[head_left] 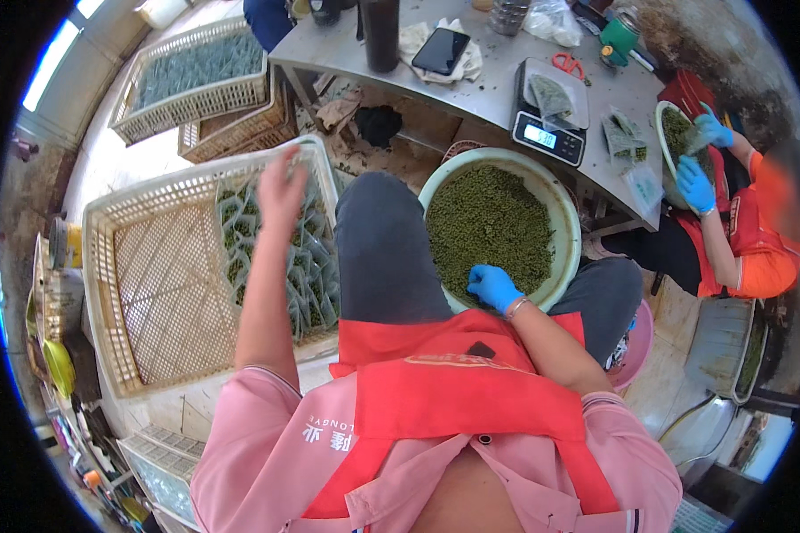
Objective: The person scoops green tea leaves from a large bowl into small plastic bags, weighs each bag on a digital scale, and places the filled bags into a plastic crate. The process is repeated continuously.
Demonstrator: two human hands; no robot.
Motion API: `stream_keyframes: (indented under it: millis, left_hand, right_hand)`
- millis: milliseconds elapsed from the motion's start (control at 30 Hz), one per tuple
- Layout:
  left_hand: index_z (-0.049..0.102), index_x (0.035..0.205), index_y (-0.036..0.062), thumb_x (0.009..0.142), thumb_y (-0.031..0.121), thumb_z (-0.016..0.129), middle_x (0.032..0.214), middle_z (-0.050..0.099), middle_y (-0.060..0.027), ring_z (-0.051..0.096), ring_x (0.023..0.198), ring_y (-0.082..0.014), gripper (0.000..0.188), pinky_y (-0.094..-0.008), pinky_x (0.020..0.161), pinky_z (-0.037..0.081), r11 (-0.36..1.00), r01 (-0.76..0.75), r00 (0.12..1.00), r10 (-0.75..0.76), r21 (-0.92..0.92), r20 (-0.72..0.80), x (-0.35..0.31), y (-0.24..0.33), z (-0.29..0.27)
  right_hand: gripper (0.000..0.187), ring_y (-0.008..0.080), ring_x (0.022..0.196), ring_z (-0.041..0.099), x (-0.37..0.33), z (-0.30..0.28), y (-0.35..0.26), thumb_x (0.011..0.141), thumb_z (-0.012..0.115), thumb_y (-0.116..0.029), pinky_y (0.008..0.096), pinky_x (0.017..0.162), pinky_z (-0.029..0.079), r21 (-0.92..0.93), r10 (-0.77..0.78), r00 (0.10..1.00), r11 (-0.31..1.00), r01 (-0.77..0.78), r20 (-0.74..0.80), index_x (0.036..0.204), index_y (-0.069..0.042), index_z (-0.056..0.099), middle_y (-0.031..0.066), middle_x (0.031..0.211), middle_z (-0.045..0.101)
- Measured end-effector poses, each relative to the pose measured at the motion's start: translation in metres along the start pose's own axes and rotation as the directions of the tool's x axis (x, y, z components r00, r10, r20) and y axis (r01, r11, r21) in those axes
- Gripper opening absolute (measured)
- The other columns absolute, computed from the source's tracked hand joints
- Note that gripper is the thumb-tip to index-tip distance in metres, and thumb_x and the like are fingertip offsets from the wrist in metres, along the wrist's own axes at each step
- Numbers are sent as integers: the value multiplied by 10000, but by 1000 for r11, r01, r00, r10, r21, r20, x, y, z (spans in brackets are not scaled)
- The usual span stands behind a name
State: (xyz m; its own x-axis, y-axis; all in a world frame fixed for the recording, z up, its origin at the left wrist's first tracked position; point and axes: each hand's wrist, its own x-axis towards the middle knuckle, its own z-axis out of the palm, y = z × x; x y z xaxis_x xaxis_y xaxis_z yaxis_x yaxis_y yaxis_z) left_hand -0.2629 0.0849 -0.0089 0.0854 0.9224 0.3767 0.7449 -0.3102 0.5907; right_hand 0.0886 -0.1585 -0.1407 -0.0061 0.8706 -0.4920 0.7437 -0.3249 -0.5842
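Observation:
My left hand (281, 188), bare and smeared by motion, is above the far side of a large cream plastic crate (100, 293). Clear bags of green peppercorns (304, 282) stand upright in rows along that crate's right side, close under my left forearm. My right hand (494, 286) wears a blue glove and rests at the near side of a pale green basin (564, 226). Its fingers are curled in over a heap of small green peppercorns (489, 222); whatever they may hold is hidden.
A metal table (471, 84) ahead bears a digital scale (549, 133) with a bag on it, a phone (441, 51) and red scissors (568, 64). At right a co-worker's gloved hands (695, 185) work over another basin. Filled crates (196, 75) stand at far left.

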Motion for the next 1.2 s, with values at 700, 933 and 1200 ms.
stream_keyframes:
  millis: [700, 933, 1200]
  left_hand:
    - [652, 963, 119, 807, 234, 634, 817, 679, -85, 659, 759, -254, 195, -358, 668, 512, 901, -148, 928, 269, -408, 257, 32, 197, 156]
    - [549, 1157, 114, 710, 278, 731, 984, 647, -116, 602, 937, -282, 510, -374, 797, 468, 887, -447, 894, 445, -113, -43, 50, 205, 179]
    - [504, 1208, 171, 741, 233, 636, 828, 651, -166, 630, 765, -355, 490, -457, 674, 481, 977, -184, 930, 209, -107, 302, 43, 207, 184]
  right_hand:
    - [335, 370, 848, 609, 49, -244, -95, 855, 536, -233, 437, 708, 506, -252, -191, 602, 968, -17, -775, 1175, -132, 534, 146, 1320, 457]
    - [101, 302, 698, 637, 72, -269, -119, 771, 557, -128, 417, 583, 510, -685, -509, 662, 729, -9, -550, 822, -90, 635, 118, 881, 589]
    - [209, 312, 722, 644, 71, -225, -150, 782, 525, -113, 414, 584, 522, -557, -430, 732, 827, 84, -528, 972, -74, 600, 132, 954, 604]
